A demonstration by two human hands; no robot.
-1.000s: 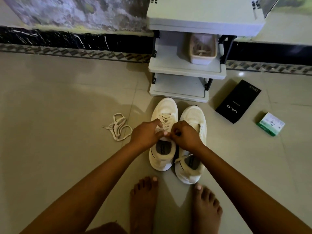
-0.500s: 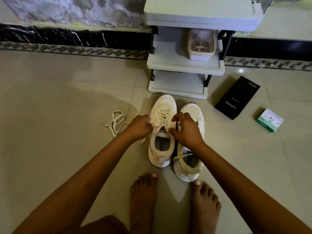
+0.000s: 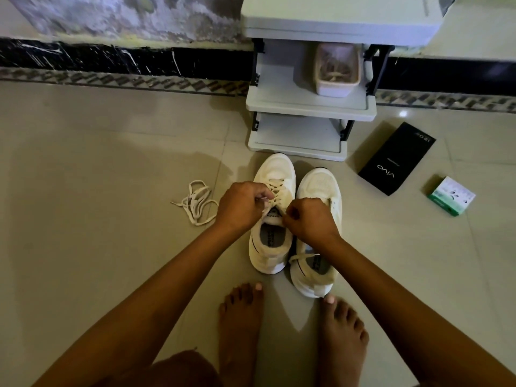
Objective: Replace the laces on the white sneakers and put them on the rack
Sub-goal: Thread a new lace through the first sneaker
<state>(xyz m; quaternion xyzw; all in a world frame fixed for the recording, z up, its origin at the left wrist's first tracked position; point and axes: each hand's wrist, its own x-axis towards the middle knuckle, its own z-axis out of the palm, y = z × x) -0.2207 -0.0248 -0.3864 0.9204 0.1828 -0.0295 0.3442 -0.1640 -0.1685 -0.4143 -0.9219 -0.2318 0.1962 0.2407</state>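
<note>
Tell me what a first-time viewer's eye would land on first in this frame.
The eye goes first to the two hands, left hand and right hand, both pinching the lace over the left white sneaker, with the right white sneaker beside it on the tiled floor. Next comes the loose lace lying left of the shoes, then the grey rack just beyond them, a black box on the floor to its right.

black box [image 3: 396, 159]: "vivo" in white, upside down | its far end: "120", small

Head camera, looking steeply down, floor close.
</note>
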